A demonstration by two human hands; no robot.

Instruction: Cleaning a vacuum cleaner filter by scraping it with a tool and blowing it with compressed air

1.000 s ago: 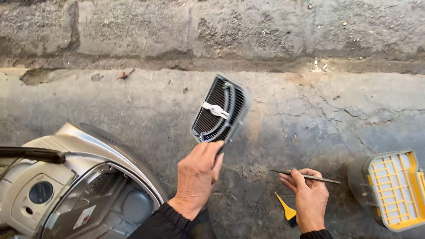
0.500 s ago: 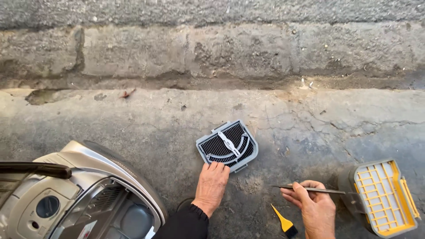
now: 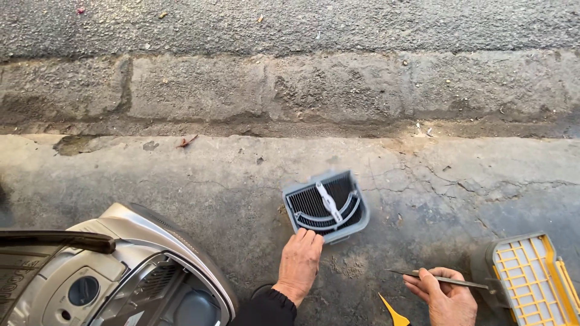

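A grey filter grille with dark slats and a white clip lies flat on the concrete ground. My left hand rests just below it, fingertips touching its near edge, fingers loosely together. My right hand is at the lower right, shut on a thin metal rod that points left and right across the fingers. A yellow brush tip shows on the ground just left of that hand.
A silver vacuum cleaner body with its lid open fills the lower left. A yellow-framed filter in a grey housing sits at the lower right. A stone kerb and rough asphalt run across the top.
My left hand has lowered the grille from held upright to lying flat on the concrete and loosened its hold. The right hand stays low, still gripping the rod.
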